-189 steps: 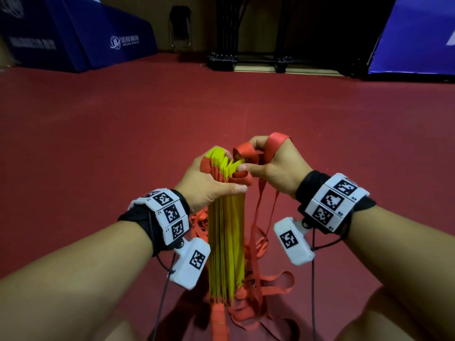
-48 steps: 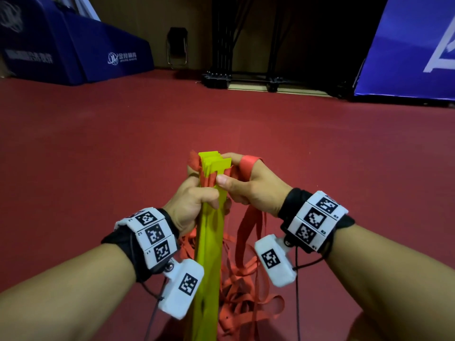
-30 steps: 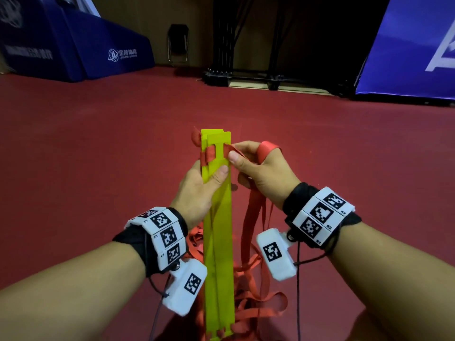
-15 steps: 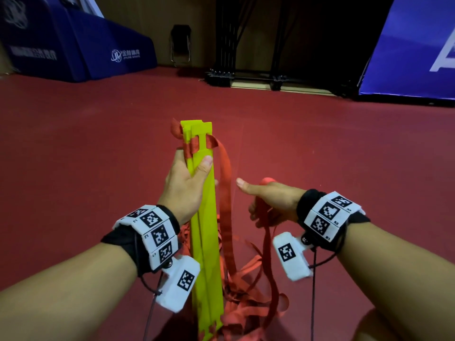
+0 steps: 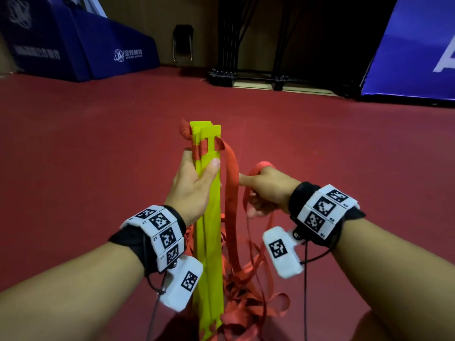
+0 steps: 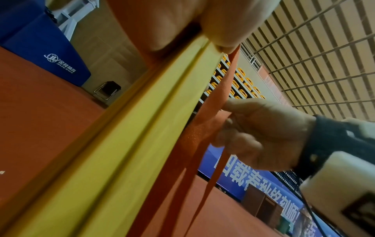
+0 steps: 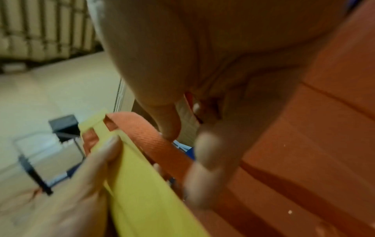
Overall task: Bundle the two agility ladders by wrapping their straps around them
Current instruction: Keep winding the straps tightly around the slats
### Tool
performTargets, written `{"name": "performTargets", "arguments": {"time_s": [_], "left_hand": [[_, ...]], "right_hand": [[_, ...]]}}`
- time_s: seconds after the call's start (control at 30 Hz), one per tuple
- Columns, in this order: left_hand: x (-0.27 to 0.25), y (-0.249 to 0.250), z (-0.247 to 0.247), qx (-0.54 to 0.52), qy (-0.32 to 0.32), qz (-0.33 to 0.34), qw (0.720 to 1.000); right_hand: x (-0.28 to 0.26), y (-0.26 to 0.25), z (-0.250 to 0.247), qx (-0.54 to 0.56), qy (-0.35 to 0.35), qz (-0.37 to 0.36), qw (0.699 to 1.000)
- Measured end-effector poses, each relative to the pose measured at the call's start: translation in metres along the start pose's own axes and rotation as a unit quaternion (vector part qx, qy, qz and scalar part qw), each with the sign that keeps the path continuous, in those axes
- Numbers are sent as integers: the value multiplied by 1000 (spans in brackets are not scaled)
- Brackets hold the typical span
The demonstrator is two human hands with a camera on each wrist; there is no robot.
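Note:
A stack of yellow-green ladder rungs stands upright in the middle of the head view, its lower end near the floor. My left hand grips it just below the top, thumb across the front face. Red straps thread through the slots at the top and hang down the right side into a loose tangle on the floor. My right hand is to the right of the stack, fingers curled round a red strap, with a loop showing above the knuckles. The left wrist view shows the rungs and the right hand pinching the strap.
The floor is red sports flooring. Blue padded mats stand at the back left, a blue banner at the back right. A folding chair and a black metal rack are against the far wall.
The rungs went from a fanned bunch to a flat upright stack raised higher. My right hand left the top of the stack and dropped down and right, drawing a strap with it.

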State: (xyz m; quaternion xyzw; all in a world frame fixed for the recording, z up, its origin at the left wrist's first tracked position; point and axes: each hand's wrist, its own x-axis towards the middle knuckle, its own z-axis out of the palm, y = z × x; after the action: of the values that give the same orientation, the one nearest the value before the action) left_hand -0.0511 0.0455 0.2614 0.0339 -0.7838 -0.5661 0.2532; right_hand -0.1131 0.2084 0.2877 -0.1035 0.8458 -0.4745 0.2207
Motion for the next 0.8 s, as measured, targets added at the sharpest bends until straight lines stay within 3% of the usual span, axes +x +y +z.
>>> {"name": "performTargets", "arguments": {"time_s": [0.1,0.23,0.33,0.5,0.57,0.67,0.8], "left_hand": [[0,1,0,20,4,0,1000],[1,0,0,28,5,-5,1000],[2,-1,0,33,3,-12,999],[1,-1,4,44,5,-17,999],[2,0,4,47,11,-6,999],[3,1,2,55,24,2,998],[2,5,0,57,43,17,997]], "right_hand": [[-3,-8,5,165,-15,-11,986],[-3,-10,5,276,-74,-19,958],[-7,-12,6,239,-79,-63,966],[-5,-18,16,143,73,-227,960],[-7,-23,16,193,71,-210,956],[-16,-25,19,283,-24,-183,941],[-19,-17,37,213,-34,-168,962]]}}
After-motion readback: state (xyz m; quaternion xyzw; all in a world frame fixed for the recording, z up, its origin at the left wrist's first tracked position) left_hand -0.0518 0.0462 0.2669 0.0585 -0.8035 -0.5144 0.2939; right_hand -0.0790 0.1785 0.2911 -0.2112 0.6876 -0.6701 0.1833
